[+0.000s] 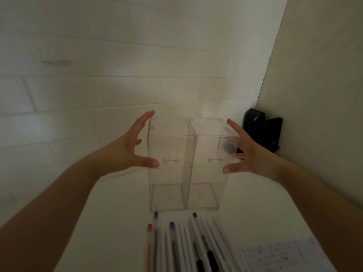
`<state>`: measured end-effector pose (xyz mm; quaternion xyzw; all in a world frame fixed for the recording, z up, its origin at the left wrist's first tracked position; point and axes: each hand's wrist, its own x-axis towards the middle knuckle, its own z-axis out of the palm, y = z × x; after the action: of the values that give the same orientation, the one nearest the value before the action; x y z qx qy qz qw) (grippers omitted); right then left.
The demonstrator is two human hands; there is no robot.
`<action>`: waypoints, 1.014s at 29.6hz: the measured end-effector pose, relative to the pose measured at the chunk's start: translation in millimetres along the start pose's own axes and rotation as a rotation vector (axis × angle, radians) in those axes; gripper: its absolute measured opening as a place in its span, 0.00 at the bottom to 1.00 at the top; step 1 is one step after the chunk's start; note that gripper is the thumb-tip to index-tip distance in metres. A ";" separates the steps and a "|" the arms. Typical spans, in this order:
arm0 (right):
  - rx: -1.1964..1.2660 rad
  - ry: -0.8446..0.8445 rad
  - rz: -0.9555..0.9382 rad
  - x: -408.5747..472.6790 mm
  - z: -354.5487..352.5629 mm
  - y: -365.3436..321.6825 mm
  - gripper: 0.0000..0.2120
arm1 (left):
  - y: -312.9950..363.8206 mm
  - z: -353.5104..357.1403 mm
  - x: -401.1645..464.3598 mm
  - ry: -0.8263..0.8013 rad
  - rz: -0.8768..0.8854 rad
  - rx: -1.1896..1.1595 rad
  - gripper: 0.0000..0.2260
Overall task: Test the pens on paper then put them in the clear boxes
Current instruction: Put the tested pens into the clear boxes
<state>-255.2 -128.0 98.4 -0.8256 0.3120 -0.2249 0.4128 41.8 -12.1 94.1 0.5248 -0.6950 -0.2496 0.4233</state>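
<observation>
Two tall clear boxes stand side by side on the white table, the left box (pixel 169 197) and the right box (pixel 204 195), both with nothing inside. My left hand (pixel 127 150) is spread beside the left box, thumb tip at its front face. My right hand (pixel 249 154) is spread beside the right box, thumb toward its front. Whether the fingertips touch the walls is unclear. Several pens (pixel 188 244) with white barrels lie in a row in front of the boxes; a red-capped pen (pixel 149 228) lies at the left of the row. A sheet of paper (pixel 280 254) with scribbles lies at the lower right.
A white brick wall (pixel 98 85) rises right behind the boxes. A beige side wall (pixel 318 95) closes the right. A black device (pixel 261 130) stands in the corner just behind my right hand.
</observation>
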 end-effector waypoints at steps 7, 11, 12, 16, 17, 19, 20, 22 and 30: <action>0.060 0.047 -0.056 5.7 -8.3 -0.9 0.50 | 8.0 -2.1 10.3 0.004 0.040 -0.095 0.43; 0.127 -0.001 -0.079 18.4 -17.6 3.7 0.45 | 12.2 -2.4 17.0 0.061 0.027 -0.267 0.40; 0.135 0.011 -0.059 23.2 -18.1 0.9 0.42 | 12.6 -2.8 20.7 0.081 0.010 -0.273 0.38; 0.181 0.059 -0.041 32.4 -21.9 -4.3 0.41 | 18.2 -1.6 36.2 0.158 -0.073 -0.419 0.32; 0.187 0.052 -0.057 31.2 -20.9 -5.6 0.37 | 20.4 -1.0 39.0 0.191 -0.099 -0.445 0.33; 0.209 0.039 -0.049 27.9 -19.8 -9.5 0.33 | 26.3 1.0 44.5 0.241 -0.151 -0.475 0.31; 0.214 0.046 -0.049 30.1 -19.1 -11.3 0.34 | 28.7 1.8 46.9 0.253 -0.175 -0.478 0.31; 0.239 0.095 -0.028 32.8 -18.1 -18.4 0.34 | 35.5 4.1 50.1 0.268 -0.209 -0.478 0.33; 0.422 0.159 0.071 50.8 -31.7 -47.6 0.26 | 43.4 5.0 67.4 0.420 -0.387 -0.474 0.35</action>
<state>-223.7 -158.7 161.0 -0.6892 0.3184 -0.3349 0.5581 8.9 -61.9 147.8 0.5738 -0.4037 -0.3660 0.6114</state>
